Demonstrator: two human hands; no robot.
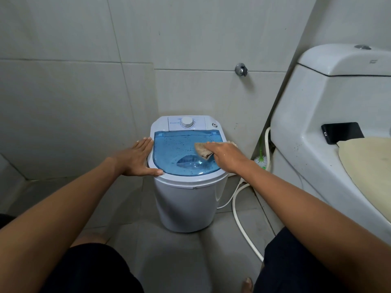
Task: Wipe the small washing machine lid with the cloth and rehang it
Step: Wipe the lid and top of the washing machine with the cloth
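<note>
The toilet point(330, 127) stands right of the small washing machine point(186, 199), a black phone point(341, 132) lying on it. The machine's blue lid point(175, 149) is closed and speckled. The left hand point(137, 159) lies flat against the machine's left rim, grip released. The right hand point(227, 156) presses the tan cloth point(202, 151) onto the lid's right side, grip grasping it.

This is a home bathroom. Large pale tiles cover the walls point(74, 81) and the floor point(173, 261). A white toilet point(317, 127) with its tank stands on the right, a toilet brush point(261, 159) tucked beside its base. A chrome water tap point(241, 69) sticks out of the wall, and a white hose point(239, 210) trails over the floor next to a small washing machine point(186, 204).
</note>
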